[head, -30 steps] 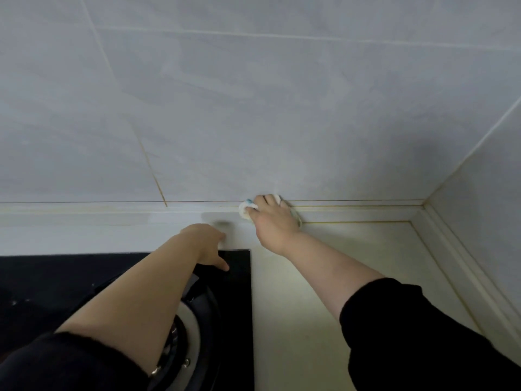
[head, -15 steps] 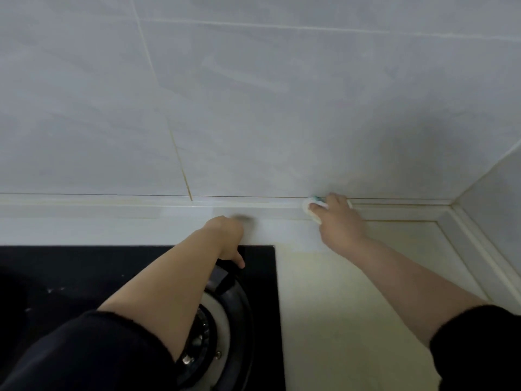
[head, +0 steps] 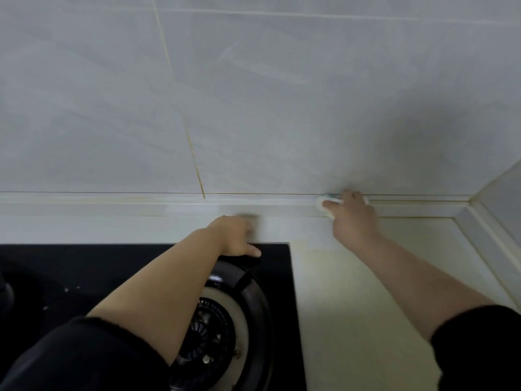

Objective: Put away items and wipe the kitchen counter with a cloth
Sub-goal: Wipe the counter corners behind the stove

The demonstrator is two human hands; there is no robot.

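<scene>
While right hand (head: 353, 221) grips one cloth (head: 324, 204) on the ledge (head: 112, 203), left hand (head: 234, 235) near one burner (head: 225, 334), fingers blurred, grasp unclear.

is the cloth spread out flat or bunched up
Bunched up: the cloth is a small white wad poking out from under the right hand on the ledge below the wall tiles.

Grey tiled wall (head: 282, 94) beyond right hand (head: 353, 221), yellowed grout lines (head: 194, 159). Right of it, side wall (head: 504, 198). Pale ledge (head: 112, 204) along wall foot. Cream counter (head: 352, 306) nearer than hand. Black hob (head: 84, 266) near side of left hand (head: 234, 235).
</scene>
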